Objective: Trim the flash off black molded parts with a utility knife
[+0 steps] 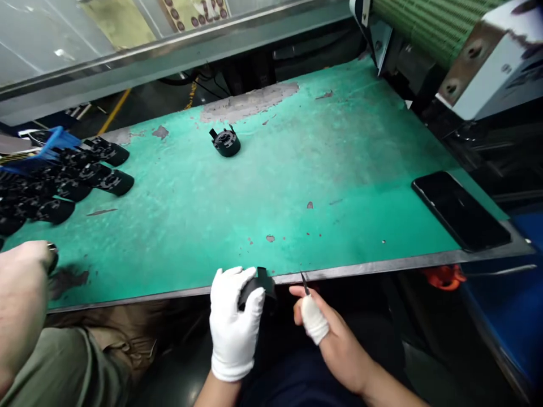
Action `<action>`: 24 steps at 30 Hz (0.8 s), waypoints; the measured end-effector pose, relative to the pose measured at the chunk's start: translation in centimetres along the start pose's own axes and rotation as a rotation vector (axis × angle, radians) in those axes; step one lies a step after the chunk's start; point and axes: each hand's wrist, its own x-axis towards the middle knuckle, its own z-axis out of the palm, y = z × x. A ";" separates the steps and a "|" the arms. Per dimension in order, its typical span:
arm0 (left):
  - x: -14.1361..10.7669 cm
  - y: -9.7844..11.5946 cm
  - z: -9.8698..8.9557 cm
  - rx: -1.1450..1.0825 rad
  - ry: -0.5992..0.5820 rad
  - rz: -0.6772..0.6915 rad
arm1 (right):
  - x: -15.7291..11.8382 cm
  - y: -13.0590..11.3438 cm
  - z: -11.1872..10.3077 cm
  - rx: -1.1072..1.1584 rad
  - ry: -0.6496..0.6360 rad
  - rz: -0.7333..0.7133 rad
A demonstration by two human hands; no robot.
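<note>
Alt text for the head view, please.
A white-gloved left hand holds a black part at the near edge of a worn green table; the right hand, one digit covered in white, holds a thin dark tool. A similar part stands farther back, more parts cluster left near another person's hand, and a phone lies right.

One view from head height, facing forward and down, close above left hand [233,322] and right hand [335,342], green table [275,186] beyond
</note>
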 end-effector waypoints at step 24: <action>0.8 0.7 0.4 -0.149 0.004 -0.099 | 4.2 -1.6 -0.2 -0.081 -0.213 0.092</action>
